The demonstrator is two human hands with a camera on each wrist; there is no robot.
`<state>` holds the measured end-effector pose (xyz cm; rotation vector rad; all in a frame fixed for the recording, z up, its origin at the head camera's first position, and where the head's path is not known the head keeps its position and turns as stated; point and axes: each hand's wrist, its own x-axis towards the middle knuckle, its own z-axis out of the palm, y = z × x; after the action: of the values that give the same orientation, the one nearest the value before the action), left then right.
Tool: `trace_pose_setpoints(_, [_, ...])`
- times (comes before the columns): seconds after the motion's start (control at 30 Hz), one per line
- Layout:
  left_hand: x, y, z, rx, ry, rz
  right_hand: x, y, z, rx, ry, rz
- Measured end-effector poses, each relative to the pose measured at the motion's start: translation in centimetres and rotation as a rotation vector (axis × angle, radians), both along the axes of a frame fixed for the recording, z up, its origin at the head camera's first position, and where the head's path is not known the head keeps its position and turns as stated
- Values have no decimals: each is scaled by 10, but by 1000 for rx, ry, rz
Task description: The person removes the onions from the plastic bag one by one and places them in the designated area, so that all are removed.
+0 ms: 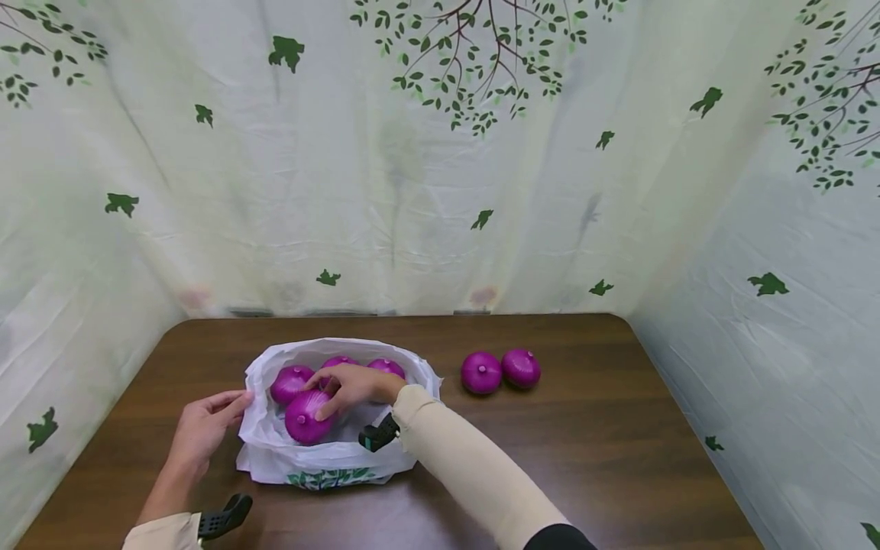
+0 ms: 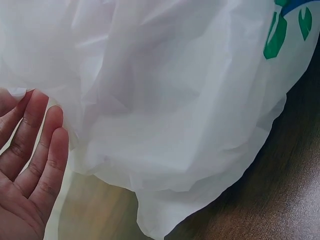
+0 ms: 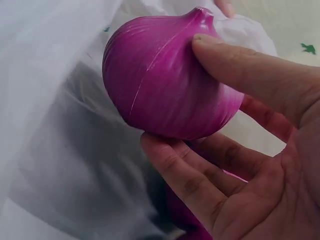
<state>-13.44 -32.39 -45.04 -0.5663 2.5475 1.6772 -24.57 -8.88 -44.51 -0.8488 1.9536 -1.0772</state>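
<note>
A white plastic bag [image 1: 337,454] with a green leaf print stands open-topped on the table. My left hand [image 1: 209,428] pinches its left rim between thumb and forefinger; in the left wrist view the other fingers [image 2: 41,150] extend beside the plastic. Inside the bag's mouth, my right hand [image 1: 354,386] grips a purple onion [image 1: 305,418], thumb near its stem end and fingers beneath, as the right wrist view shows the onion [image 3: 165,80] close up. Several other purple onions lie in the bag, among them one at the left [image 1: 289,382] and one at the right [image 1: 387,367].
Two more purple onions, one [image 1: 481,373] beside another [image 1: 521,368], sit on the brown wooden table [image 1: 584,458] right of the bag. A pale curtain [image 1: 412,191] with leaf prints hangs behind the table and along both sides.
</note>
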Motion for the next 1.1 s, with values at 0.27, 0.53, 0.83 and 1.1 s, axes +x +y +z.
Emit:
trace_pose_setpoints(0.27, [-4, -2, -1, -16, -10, -7, -6, 26, 0, -97, -4, -46])
trace_pose_setpoints(0.53, [-4, -2, -1, -23, -19, 4, -5, 50, 4, -156, 13, -77])
trace_pose_setpoints(0.83, [0, -2, -2, -76, 8, 17, -6, 79, 8, -196, -5, -104])
trace_pose_setpoints(1.1, [-1, -2, -1, -73, -4, 12, -4, 103, 15, -209, 26, -122])
